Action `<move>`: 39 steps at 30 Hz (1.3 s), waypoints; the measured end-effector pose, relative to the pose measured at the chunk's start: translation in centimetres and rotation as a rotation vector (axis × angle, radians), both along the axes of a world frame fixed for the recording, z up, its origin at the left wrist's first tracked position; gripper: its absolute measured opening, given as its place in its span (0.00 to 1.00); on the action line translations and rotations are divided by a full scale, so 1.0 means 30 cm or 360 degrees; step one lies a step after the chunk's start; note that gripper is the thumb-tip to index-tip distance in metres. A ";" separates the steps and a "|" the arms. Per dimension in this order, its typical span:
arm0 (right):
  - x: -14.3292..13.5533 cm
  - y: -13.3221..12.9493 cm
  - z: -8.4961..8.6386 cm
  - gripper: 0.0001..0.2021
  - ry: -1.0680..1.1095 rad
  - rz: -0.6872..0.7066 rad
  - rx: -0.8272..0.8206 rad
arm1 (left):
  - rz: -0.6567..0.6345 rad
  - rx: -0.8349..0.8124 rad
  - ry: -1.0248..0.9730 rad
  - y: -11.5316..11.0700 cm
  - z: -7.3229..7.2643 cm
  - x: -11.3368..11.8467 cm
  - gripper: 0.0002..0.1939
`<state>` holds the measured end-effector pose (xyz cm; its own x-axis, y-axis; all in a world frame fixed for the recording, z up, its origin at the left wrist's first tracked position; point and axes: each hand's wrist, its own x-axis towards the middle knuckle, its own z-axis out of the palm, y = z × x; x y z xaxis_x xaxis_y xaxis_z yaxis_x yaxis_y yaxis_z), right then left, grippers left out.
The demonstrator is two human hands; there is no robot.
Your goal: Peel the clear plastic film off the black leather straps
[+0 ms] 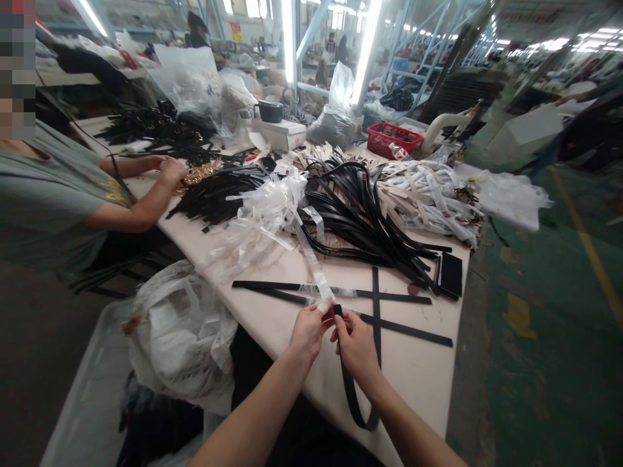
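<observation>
My left hand (307, 334) is closed on the end of a clear plastic strip (314, 263), which runs back to a heap of similar strips (275, 204). Right beside it, my right hand (357, 344) pinches one end of a black strap (348, 389). That strap hangs in a loop below the hand, over the near table edge, and its other end lies up on the tabletop. Two more black straps (403, 297) lie crosswise just beyond my hands, with clear plastic wrapped round part of them. The fingertips of both hands nearly meet.
A bundle of black straps (360, 207) and wrapped pale straps (428, 194) cover the table's far side. A black phone-like object (448, 275) lies at the right edge. At left, a person (73, 188) handles gold pieces. A plastic-filled sack (182, 337) stands below the table.
</observation>
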<state>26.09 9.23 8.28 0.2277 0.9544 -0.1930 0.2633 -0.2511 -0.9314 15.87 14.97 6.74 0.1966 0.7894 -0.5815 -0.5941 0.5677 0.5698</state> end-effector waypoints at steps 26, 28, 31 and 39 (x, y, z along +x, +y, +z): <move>-0.016 -0.010 0.009 0.16 -0.0032 -0.0003 -0.0002 | -0.0063 0.0007 -0.0027 -0.009 -0.019 0.007 0.20; -0.015 -0.010 0.007 0.16 -0.0050 -0.0021 0.0005 | -0.0057 0.0004 -0.0018 -0.011 -0.013 0.004 0.20; -0.017 -0.011 0.012 0.16 -0.0068 -0.0017 0.0007 | -0.0031 0.0015 0.0006 -0.012 0.001 -0.001 0.20; -0.025 0.013 0.027 0.19 -0.0070 0.0134 -0.0051 | -0.0342 0.0131 0.0081 -0.039 -0.007 -0.027 0.23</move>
